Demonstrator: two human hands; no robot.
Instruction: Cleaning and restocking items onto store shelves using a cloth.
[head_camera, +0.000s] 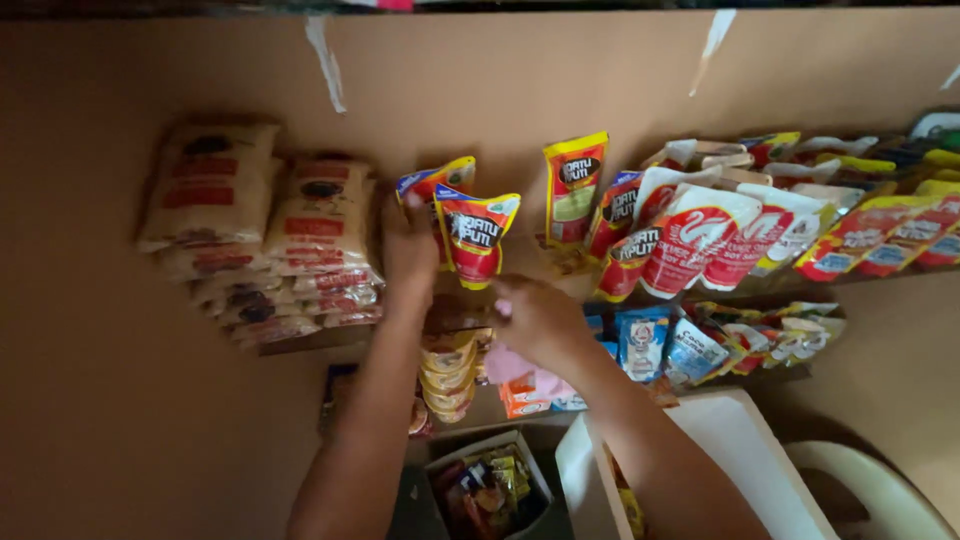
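- A tan wall (600, 80) backs narrow shelves (300, 342) crowded with stock: pale sacks (210, 185) at left, red-and-white pouches (700, 235) at right.
- The left hand (408, 245) grips a red-and-yellow sauce pouch (477, 235), held upright in front of a twin pouch behind it.
- The right hand (535, 315) is curled low near the pouch's base; I cannot tell whether it grasps anything.
- The leaning row beside it looks shaky; a nudge could topple pouches onto the white chair (740, 450) below.
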